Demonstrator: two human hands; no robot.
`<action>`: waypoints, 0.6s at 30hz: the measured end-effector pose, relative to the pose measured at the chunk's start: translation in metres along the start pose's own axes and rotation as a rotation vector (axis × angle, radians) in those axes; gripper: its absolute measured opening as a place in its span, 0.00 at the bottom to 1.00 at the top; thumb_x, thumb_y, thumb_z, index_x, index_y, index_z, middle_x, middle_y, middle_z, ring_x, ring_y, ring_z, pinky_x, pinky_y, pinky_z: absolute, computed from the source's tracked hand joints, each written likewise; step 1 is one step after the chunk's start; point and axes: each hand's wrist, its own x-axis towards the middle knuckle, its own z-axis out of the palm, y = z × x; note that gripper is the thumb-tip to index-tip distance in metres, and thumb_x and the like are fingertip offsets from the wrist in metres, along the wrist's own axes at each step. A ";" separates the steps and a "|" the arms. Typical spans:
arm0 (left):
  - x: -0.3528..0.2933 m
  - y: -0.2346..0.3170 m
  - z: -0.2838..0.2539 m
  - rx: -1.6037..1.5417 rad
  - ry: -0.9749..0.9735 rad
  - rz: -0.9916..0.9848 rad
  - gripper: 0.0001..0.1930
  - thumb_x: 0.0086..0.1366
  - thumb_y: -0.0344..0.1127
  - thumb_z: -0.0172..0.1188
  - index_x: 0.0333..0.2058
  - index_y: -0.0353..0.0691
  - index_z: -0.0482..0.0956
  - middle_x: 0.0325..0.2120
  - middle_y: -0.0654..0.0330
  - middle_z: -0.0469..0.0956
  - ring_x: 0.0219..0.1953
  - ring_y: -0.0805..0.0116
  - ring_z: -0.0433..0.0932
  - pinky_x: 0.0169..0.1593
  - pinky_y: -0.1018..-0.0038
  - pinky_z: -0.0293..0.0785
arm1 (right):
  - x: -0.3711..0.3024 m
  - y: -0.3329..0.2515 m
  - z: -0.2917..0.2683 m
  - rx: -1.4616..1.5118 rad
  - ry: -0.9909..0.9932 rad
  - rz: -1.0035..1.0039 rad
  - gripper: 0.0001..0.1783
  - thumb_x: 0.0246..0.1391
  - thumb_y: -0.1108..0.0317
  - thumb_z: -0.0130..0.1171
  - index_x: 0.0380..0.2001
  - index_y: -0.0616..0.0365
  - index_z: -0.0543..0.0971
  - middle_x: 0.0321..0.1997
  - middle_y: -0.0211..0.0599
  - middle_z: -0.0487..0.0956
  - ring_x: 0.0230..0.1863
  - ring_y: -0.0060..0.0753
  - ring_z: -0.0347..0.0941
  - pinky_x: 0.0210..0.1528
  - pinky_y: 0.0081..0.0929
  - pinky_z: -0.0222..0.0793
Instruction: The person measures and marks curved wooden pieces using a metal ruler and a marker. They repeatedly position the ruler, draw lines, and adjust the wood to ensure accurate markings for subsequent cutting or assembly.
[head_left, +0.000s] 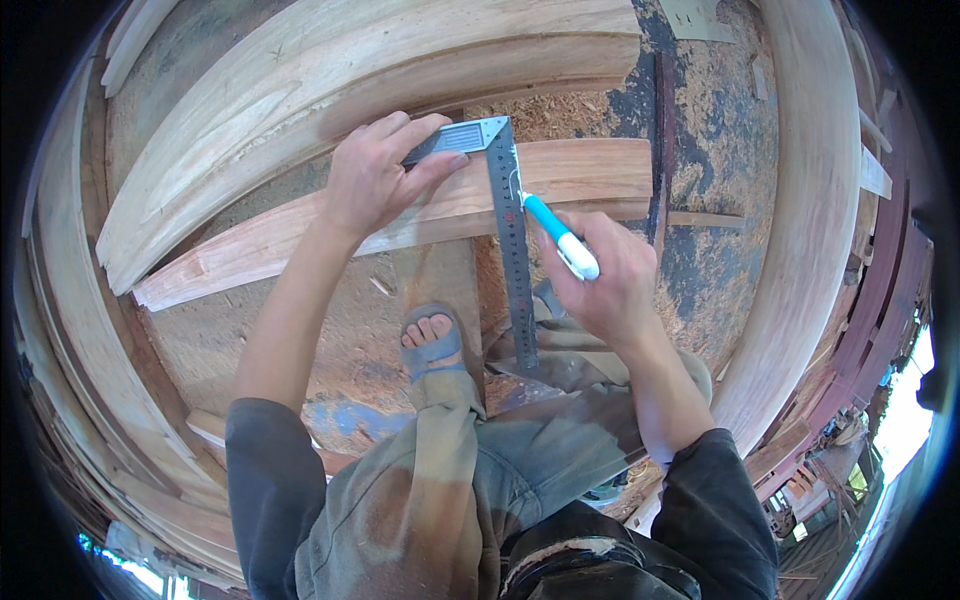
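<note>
A try square point(512, 250) lies across a long wooden plank point(590, 172), its dark ruled blade reaching toward me past the plank's near edge. My left hand point(375, 175) is closed around the square's metal handle at the plank's far edge. In my right hand point(605, 265) is a teal and white marker pen point(562, 237), held in a pinch. The pen's tip rests at or just above the wood, close along the right edge of the blade. Whether it has left a line there is too small to tell.
Thick curved timbers point(330, 70) lie beyond the plank, and another curved timber point(810, 200) runs down the right side. More boards point(75, 250) are stacked at the left. Sawdust point(540, 112) covers parts of the dark worn surface. My sandalled foot point(432, 335) stands near the plank.
</note>
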 end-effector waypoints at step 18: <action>-0.071 0.113 -0.003 -0.398 0.229 -0.330 0.17 0.68 0.42 0.78 0.50 0.40 0.88 0.34 0.58 0.83 0.35 0.64 0.81 0.40 0.67 0.77 | -0.043 0.007 -0.050 0.013 -0.044 -0.007 0.14 0.63 0.66 0.73 0.46 0.58 0.80 0.47 0.41 0.87 0.44 0.38 0.86 0.45 0.35 0.81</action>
